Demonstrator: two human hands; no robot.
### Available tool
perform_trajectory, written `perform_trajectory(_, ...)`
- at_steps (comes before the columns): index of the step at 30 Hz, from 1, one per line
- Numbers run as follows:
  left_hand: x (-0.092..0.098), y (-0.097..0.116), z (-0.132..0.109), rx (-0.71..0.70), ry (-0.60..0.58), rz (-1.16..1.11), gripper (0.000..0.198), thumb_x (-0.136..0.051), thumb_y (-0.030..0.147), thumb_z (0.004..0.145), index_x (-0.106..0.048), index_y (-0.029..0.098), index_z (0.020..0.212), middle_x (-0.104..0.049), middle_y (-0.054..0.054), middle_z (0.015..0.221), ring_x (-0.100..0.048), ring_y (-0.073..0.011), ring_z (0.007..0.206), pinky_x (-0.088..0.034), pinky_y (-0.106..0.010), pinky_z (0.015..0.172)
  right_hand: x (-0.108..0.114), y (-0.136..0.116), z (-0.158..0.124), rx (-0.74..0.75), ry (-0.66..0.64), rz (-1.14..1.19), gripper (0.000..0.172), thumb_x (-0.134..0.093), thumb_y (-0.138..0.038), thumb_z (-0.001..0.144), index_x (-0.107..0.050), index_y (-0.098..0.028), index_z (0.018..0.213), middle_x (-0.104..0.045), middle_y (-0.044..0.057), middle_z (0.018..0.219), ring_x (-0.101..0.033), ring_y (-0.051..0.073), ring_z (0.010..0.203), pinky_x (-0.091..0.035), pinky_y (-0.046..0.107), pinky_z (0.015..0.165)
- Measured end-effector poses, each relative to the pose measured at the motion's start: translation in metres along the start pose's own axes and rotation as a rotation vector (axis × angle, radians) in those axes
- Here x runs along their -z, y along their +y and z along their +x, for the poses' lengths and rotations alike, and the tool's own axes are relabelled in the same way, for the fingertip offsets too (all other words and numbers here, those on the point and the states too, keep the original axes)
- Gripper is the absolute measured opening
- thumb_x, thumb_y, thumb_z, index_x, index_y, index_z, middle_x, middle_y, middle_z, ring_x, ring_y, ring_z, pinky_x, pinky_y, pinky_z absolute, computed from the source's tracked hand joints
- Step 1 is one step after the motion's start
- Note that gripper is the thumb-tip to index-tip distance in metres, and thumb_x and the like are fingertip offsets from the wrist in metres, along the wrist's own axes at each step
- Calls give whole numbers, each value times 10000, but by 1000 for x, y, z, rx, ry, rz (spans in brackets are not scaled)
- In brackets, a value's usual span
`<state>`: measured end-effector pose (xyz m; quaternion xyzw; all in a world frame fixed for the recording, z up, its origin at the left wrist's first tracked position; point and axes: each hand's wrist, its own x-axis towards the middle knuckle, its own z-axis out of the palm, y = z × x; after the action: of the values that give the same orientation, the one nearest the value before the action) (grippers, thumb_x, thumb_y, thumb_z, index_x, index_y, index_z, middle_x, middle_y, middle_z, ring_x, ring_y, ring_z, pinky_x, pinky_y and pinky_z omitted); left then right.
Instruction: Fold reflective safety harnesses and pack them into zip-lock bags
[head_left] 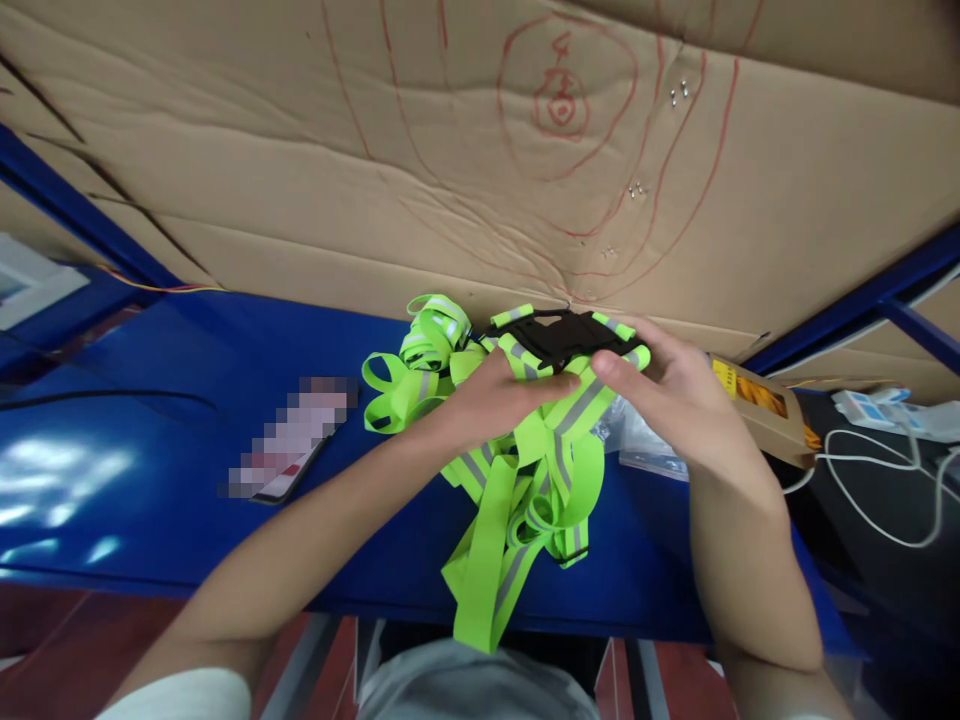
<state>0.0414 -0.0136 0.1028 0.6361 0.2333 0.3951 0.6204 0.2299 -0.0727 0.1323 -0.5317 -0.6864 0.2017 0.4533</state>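
Note:
Both hands hold one neon-green strap harness (pixel 525 480) with grey reflective stripes above the blue table (pixel 172 440). My left hand (pixel 499 400) is closed on the left side of its black centre patch (pixel 562 338). My right hand (pixel 667 390) grips the right side, thumb on top. The loose straps hang down from my hands and trail over the table's front edge. A second bundle of the same green straps (pixel 420 365) lies on the table just left of my left hand.
A large sheet of cardboard (pixel 375 150) with red pen scribbles stands behind the table. A phone (pixel 289 440) lies at the left. A clear plastic bag (pixel 637 440) and a brown box (pixel 765 405) lie at the right, then white cables (pixel 885 480).

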Motion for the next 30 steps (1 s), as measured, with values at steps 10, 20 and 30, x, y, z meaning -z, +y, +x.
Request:
perform_trajectory(10, -4, -7, -3, 143, -58, -228, 531, -904, 267, 739, -750, 249, 1246, -740, -44, 1320, -671, -281, 1244, -500, -440, 1093, -6, -3, -2, 187, 102, -291, 380, -722, -386, 965, -717, -248, 1319, -765, 52, 1297, -730, 249, 1198, -572, 385, 1043)
perform_trajectory(20, -16, -10, -6, 227, -130, -445, 498, -904, 245, 723, -751, 227, 1196, -728, -73, 1339, -649, -328, 1308, -495, -484, 1123, -7, 4, -5, 214, 224, -301, 487, -757, -396, 930, -692, -282, 1399, -752, 71, 1313, -714, 298, 1220, -545, 454, 1111)
perform_trajectory(30, -3, -8, -4, 27, -121, -40, 420, -800, 241, 830, -740, 228, 1245, -703, -60, 1394, -583, -292, 1383, -372, -458, 1229, 12, 9, 2, -251, -178, 434, 524, -888, -488, 779, -750, -324, 1257, -746, 27, 1308, -651, 298, 1325, -495, 494, 1185)
